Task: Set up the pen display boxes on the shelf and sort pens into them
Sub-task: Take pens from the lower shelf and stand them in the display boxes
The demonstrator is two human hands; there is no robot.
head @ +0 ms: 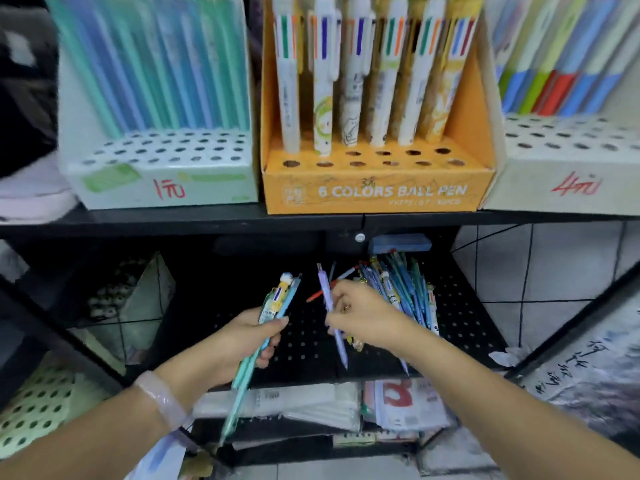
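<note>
An orange display box (pixel 377 190) held six-colour ball pens (pixel 323 98). Left hand (pixel 249 337) gripped a pen bundle (pixel 273 306); right hand (pixel 360 311) pinched a lilac pen (pixel 333 327).

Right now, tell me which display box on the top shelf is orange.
The middle box, printed "6 COLORS BALL PEN"; both neighbours are white.
</note>
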